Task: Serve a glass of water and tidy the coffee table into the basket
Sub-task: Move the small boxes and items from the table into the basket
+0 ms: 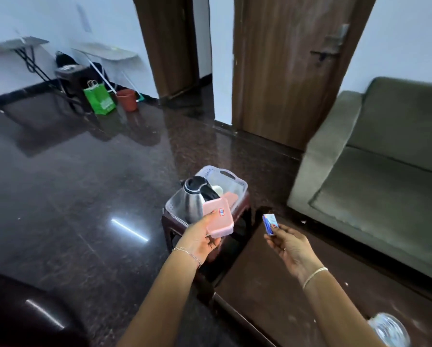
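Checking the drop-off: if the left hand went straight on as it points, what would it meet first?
Likely the basket, its near rim or the kettle inside, pink box in left hand leading; depth unclear.

Your glass is blurred and cut by the bottom edge; the pink box hides part of the kettle.

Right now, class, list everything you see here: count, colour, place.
basket: one, clear plastic, on stool
stool: one, dark brown, by coffee table's end
kettle: one, steel, in basket
lidded box: one, pink, over basket
packet: one, blue, above coffee table
coffee table: one, dark brown, before sofa
glass: one, clear, on coffee table, lower right
sofa: one, grey-green, right
paper bag: one, green, far wall
bucket: one, reddish, beside paper bag
left hand: one, holding lidded box
right hand: one, pinching packet
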Demonstrator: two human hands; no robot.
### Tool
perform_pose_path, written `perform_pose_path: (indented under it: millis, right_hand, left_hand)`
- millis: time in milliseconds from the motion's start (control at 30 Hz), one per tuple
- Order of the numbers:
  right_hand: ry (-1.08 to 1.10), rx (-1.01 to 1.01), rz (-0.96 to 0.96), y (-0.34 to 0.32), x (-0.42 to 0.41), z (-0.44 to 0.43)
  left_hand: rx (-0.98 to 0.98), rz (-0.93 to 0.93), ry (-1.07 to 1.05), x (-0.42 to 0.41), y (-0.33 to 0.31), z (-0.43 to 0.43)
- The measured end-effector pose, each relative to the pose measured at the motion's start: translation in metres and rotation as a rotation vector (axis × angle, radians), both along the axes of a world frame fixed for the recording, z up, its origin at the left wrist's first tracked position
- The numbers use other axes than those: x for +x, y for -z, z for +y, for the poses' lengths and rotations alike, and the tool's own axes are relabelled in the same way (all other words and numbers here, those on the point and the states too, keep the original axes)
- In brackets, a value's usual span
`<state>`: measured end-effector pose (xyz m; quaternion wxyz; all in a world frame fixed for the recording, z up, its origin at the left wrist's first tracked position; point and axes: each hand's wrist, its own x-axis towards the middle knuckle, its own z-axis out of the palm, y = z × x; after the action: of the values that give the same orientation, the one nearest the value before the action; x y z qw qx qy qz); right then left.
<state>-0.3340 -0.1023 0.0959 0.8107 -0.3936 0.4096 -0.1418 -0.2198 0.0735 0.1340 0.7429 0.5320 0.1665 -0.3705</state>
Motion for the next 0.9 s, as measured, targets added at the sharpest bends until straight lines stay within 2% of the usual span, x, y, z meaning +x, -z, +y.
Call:
perform_pose_path:
  millis: [200, 433, 667, 900]
  right_hand:
    - [-0.109, -0.037, 0.08, 0.002, 0.081, 0.021]
    - [-0.09, -0.06, 0.142, 0.029, 0.171, -0.004]
    - [0.017, -0.033, 0.245, 0.068, 0.261, -0.054]
    - [0.095, -0.086, 0.364, 0.098, 0.307, -0.091]
  left_hand:
    - [0.034, -0.013, -0.096, 0.067, 0.001, 0.042]
    - [0.06, -0.083, -0.121, 0.159, 0.007, 0.042]
    - [0.186, -0.113, 0.026, 0.284, 0.018, -0.013]
    - [0.351, -0.15, 0.161, 0.368, 0.049, -0.083]
